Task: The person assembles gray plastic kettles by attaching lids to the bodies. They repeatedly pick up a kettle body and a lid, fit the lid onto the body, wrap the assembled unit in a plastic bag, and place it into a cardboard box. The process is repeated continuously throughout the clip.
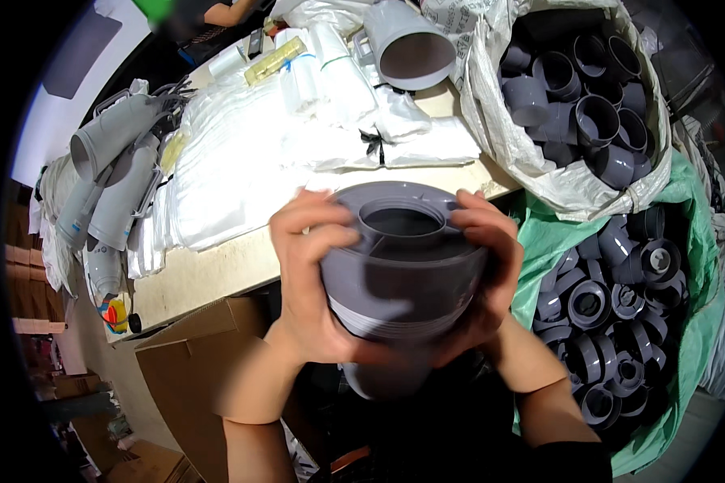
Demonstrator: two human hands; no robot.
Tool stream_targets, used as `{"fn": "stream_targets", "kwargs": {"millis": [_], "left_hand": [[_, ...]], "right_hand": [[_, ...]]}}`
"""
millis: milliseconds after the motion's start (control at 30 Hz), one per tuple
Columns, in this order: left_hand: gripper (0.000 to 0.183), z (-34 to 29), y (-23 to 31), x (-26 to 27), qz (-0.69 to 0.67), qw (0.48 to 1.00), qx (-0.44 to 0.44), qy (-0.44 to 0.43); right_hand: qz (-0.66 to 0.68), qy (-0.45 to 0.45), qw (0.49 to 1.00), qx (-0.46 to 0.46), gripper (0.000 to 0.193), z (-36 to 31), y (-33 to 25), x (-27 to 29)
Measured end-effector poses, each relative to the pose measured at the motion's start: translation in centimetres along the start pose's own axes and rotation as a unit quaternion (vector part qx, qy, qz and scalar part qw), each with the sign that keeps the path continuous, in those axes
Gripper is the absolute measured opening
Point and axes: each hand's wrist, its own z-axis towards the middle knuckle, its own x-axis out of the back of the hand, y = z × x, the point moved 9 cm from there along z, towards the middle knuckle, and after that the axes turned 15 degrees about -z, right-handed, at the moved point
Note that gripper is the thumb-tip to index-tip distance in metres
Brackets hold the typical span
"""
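A round grey plastic pipe fitting is held up in front of me, near the front edge of the table. Its wide top has a circular opening, and ridged rings run round its lower side. My left hand wraps the fitting's left side, fingers over the top rim and thumb underneath. On the opposite side my right hand grips it in the same way. A narrower grey part shows below, between my wrists; motion blurs it, and I cannot tell whether it is joined to the fitting.
White plastic bags cover much of the table. A grey cylindrical container lies at the back; several others hang left. White and green sacks of grey fittings stand right. A cardboard box stands below. Another person's arm shows behind.
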Motion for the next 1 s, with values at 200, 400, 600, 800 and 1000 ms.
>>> {"fn": "stream_targets", "kwargs": {"millis": [200, 400, 600, 800, 1000], "left_hand": [[0.056, -0.6, -1.3, -0.7, 0.066, 0.996, -0.059, -0.023], [0.011, -0.1, -3.8, -0.7, -0.064, 0.992, -0.002, 0.109], [0.029, -6.0, -4.3, 2.6, -0.024, 0.957, 0.117, 0.265], [0.033, -17.6, -5.7, 0.5, -0.158, 0.862, 0.447, 0.177], [0.012, -0.4, -4.5, 6.9, 0.241, 0.96, 0.142, 0.01]], "right_hand": [[0.013, -0.062, 0.998, -0.03, 0.072, -1.2, 2.0, -1.5], [-0.201, -0.096, 0.973, -0.066, 0.058, 1.6, -3.3, -3.0], [0.211, -0.026, 0.972, -0.099, 0.047, 0.5, 2.1, 0.0], [0.759, 0.06, 0.616, -0.2, 0.031, -3.8, 9.2, -1.3], [0.781, 0.031, 0.581, -0.227, 0.04, -4.5, 12.4, -3.2]]}}
